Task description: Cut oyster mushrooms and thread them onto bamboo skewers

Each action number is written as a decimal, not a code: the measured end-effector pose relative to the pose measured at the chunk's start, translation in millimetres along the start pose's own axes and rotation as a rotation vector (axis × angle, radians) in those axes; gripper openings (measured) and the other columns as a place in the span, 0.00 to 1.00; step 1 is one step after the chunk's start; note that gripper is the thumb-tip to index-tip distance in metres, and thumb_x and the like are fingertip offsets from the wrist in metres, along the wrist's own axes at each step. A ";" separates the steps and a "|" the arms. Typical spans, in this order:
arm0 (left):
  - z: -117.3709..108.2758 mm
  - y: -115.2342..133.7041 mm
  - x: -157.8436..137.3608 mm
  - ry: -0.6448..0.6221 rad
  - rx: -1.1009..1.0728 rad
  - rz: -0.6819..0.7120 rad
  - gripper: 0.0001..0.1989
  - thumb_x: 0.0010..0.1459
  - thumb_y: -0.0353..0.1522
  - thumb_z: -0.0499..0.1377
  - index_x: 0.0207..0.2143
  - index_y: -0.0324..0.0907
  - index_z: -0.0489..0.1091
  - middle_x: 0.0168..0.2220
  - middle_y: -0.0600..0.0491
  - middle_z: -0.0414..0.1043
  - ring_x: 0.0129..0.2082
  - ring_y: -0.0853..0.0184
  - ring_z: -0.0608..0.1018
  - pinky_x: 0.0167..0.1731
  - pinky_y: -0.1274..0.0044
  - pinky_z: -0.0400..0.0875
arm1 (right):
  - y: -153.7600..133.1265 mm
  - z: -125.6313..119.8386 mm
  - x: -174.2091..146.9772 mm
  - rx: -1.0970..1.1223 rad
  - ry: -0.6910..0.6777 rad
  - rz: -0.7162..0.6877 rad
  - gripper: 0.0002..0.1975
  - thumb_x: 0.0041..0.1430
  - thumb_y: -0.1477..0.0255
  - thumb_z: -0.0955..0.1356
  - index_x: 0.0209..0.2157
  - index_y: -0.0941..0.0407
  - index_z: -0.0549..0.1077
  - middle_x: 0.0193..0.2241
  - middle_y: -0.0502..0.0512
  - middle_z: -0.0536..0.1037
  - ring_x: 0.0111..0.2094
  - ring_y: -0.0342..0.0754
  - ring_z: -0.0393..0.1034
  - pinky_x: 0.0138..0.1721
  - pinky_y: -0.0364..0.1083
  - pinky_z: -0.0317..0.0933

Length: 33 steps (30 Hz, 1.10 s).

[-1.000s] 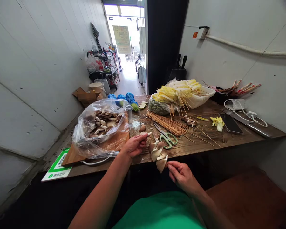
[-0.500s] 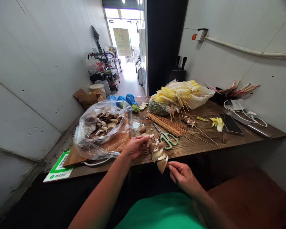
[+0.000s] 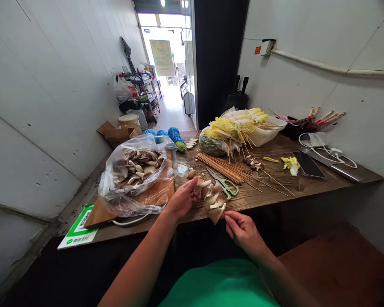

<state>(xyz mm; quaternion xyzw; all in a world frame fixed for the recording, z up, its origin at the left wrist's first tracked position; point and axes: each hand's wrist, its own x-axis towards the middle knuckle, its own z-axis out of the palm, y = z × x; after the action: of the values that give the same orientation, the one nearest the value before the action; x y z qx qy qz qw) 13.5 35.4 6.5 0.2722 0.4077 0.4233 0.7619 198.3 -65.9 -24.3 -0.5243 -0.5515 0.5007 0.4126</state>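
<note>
My right hand [image 3: 241, 230] is closed at the near end of a mushroom skewer [image 3: 216, 202], its stick mostly hidden by my fingers and the caps. Several brown-capped, pale-stemmed mushrooms are threaded along it. At the skewer's far end, my left hand [image 3: 187, 197] pinches another mushroom [image 3: 202, 183] against the row. Just beyond lie green-handled scissors [image 3: 225, 185] and a fan of bare bamboo skewers [image 3: 225, 166]. One loose mushroom [image 3: 191, 174] rests on the table past my left fingers. A finished-looking mushroom skewer [image 3: 256, 164] lies farther right.
On the left, a clear plastic bag [image 3: 115, 196] of mushrooms sits on a wooden board [image 3: 97, 215]. Skewered cabbage [image 3: 240, 123] fills a white container [image 3: 272, 130] at the back. A phone [image 3: 309, 165], a knife [image 3: 345, 174] and a white cable [image 3: 352, 162] lie right.
My left hand has brought its mushroom against the skewer's far end; its stem pointed out from my fingertips before. The skewer and my right hand have risen slightly.
</note>
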 end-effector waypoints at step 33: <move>-11.4 -4.8 -9.6 0.265 0.080 0.331 0.18 0.41 0.36 0.67 0.35 0.38 0.72 0.33 0.52 0.73 0.32 0.71 0.75 0.32 0.80 0.70 | 9.1 30.7 45.5 -0.421 0.284 -0.507 0.10 0.59 0.75 0.62 0.35 0.56 0.75 0.33 0.56 0.80 0.34 0.47 0.74 0.37 0.42 0.65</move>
<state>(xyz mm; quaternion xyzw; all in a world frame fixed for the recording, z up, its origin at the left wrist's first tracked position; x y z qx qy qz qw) 2.9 25.5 0.7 0.3072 0.4705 0.5582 0.6104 164.7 -24.9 -41.3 -0.5085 -0.6925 0.1800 0.4791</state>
